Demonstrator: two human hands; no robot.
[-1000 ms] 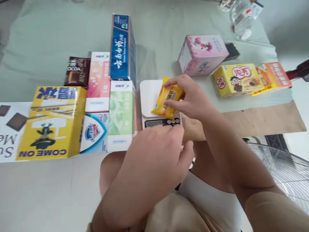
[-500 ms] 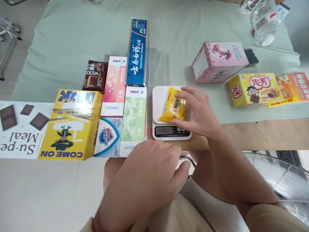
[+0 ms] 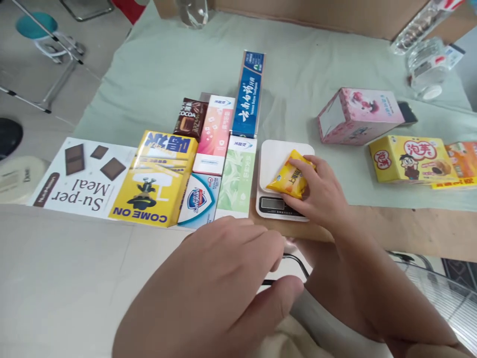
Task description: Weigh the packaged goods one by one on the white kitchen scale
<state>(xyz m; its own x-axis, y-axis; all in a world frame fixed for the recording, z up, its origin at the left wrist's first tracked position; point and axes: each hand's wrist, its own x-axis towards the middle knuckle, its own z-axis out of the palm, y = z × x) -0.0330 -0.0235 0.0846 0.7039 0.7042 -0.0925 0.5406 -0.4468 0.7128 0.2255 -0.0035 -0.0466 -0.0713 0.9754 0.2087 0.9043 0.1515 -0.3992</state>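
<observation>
On the white kitchen scale (image 3: 265,166), a yellow snack packet (image 3: 286,180) lies tilted across the plate. My right hand (image 3: 323,191) grips this packet from its right side, thumb at the lower edge and fingers over the top. The scale's dark display (image 3: 272,203) looks blank. Closer to me, below the table edge, my left hand (image 3: 227,268) hangs in the air with its thumb apart from loosely bent fingers. Nothing shows in it, though its palm is hidden. A green toothpaste box (image 3: 236,174) stands just left of the scale.
Left of the scale are a blue toothpaste box (image 3: 248,102), a pink box (image 3: 215,129), a Safeguard box (image 3: 199,199), a cocoa packet (image 3: 189,119), a yellow box (image 3: 156,179) and a white box (image 3: 84,184). Rightward sit a pink carton (image 3: 367,114) and a yellow puff box (image 3: 413,158). Bottles (image 3: 427,69) lie behind.
My right hand has closed in on the snack packet, which has turned and shifted slightly on the scale. The camera view has swung left and up. My left hand appears larger and nearer.
</observation>
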